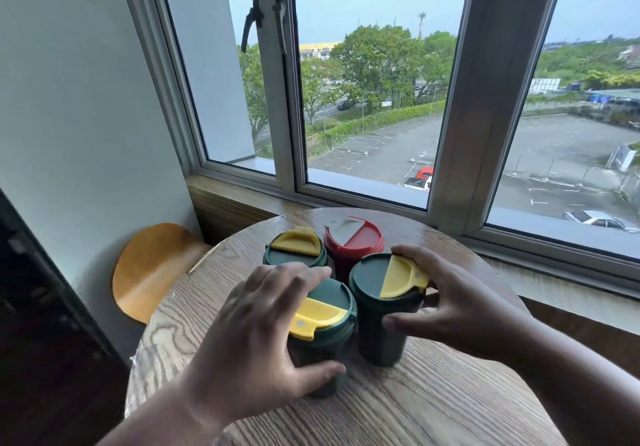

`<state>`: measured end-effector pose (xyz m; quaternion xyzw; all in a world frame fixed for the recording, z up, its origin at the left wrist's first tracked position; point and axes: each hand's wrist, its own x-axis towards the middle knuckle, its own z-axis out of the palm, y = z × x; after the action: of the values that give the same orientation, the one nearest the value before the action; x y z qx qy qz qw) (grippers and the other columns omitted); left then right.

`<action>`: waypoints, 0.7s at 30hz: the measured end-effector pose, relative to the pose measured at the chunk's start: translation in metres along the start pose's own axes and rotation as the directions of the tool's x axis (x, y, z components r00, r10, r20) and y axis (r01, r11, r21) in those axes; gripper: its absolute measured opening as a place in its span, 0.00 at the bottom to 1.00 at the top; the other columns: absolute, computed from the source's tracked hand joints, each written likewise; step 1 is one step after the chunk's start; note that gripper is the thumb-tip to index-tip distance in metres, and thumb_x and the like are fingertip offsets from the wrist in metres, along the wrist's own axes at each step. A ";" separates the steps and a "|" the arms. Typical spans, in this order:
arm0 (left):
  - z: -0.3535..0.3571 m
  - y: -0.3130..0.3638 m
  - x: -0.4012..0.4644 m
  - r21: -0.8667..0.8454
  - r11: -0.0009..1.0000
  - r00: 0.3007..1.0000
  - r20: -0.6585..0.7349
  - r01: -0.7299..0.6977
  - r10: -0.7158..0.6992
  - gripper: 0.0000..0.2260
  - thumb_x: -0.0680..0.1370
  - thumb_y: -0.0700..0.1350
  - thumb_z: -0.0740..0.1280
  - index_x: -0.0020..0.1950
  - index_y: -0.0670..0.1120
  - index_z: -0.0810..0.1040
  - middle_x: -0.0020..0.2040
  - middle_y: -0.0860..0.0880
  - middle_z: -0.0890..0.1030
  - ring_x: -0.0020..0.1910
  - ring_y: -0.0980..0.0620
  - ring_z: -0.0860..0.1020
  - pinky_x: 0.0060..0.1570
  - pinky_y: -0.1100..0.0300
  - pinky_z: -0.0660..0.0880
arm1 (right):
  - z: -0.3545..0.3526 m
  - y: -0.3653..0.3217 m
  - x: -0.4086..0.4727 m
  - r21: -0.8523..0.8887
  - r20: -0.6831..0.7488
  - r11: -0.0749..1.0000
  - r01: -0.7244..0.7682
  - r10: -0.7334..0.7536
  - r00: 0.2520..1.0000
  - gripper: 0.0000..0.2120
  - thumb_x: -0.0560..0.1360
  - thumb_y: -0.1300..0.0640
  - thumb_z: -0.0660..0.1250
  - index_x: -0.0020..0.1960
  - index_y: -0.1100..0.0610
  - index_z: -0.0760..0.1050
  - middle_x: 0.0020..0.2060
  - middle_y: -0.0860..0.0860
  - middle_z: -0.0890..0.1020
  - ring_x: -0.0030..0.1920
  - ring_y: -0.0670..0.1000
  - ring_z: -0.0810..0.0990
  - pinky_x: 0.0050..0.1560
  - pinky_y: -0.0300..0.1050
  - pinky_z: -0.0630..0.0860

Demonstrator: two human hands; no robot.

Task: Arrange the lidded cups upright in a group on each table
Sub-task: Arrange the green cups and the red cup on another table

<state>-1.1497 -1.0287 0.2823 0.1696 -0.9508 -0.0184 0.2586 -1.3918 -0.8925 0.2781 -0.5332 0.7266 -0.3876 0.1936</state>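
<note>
A: Count, please.

B: Four lidded cups in all, upright on the round wooden bench (pixel 433 393) by the window (pixel 374 99). Three are dark green with yellow flip tabs on green lids; one is red with a pale grey tab on a red lid.

A: Layout?

B: Tight cluster, two rows. Far row: far green cup (pixel 295 248) at left, red cup (pixel 354 242) at right, just beside each other. Near row: near-left green cup (pixel 323 321) and near-right green cup (pixel 384 293), their lids almost touching. All four stand near the middle of the bench, toward the window side.

A: Hands?

B: Two. The left hand (pixel 256 335) wraps the near-left green cup, fingers over the far edge of the lid, thumb low against the cup's body. Its grip looks closed around that cup. The right hand (pixel 450 307) holds the near-right green cup, fingers curled at the lid's right rim by the yellow tab, thumb pressed on the side wall below the lid.

A: Tab orientation?

B: Mixed. Near-left tab points toward the viewer's left; near-right tab points right; far green tab points away toward the window.

A: Anything else?

B: One orange-yellow wooden chair seat (pixel 152 269) at left, below bench level, against the wall.
</note>
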 end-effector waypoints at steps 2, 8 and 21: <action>0.001 -0.002 -0.002 0.002 1.000 1.000 0.023 -0.011 0.011 0.44 0.63 0.71 0.72 0.75 0.57 0.64 0.66 0.58 0.72 0.64 0.55 0.71 0.64 0.55 0.72 | 0.001 0.002 0.001 -0.006 0.004 1.000 0.017 -0.017 1.000 0.47 0.55 0.35 0.79 0.71 0.35 0.64 0.59 0.41 0.80 0.59 0.44 0.80 0.61 0.51 0.79; 0.005 -0.001 -0.001 -0.065 0.998 1.000 0.007 0.004 -0.004 0.45 0.63 0.68 0.75 0.75 0.57 0.62 0.65 0.57 0.71 0.65 0.56 0.69 0.66 0.65 0.64 | 0.002 0.006 0.003 0.054 -0.026 0.997 0.049 -0.048 0.998 0.48 0.53 0.39 0.80 0.71 0.41 0.68 0.56 0.41 0.81 0.55 0.43 0.81 0.55 0.49 0.82; 0.000 0.000 -0.002 -0.112 0.993 0.998 0.032 0.048 -0.045 0.45 0.61 0.70 0.75 0.74 0.59 0.62 0.66 0.63 0.69 0.66 0.62 0.67 0.66 0.79 0.53 | 0.000 0.007 0.005 0.059 0.025 0.996 0.065 -0.067 0.997 0.42 0.54 0.37 0.80 0.64 0.28 0.65 0.57 0.41 0.80 0.55 0.45 0.82 0.55 0.49 0.82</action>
<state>-1.1483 -1.0281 0.2808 0.1765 -0.9477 -0.0806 0.2532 -1.3982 -0.8960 0.2732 -0.5563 0.6943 -0.4075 0.2058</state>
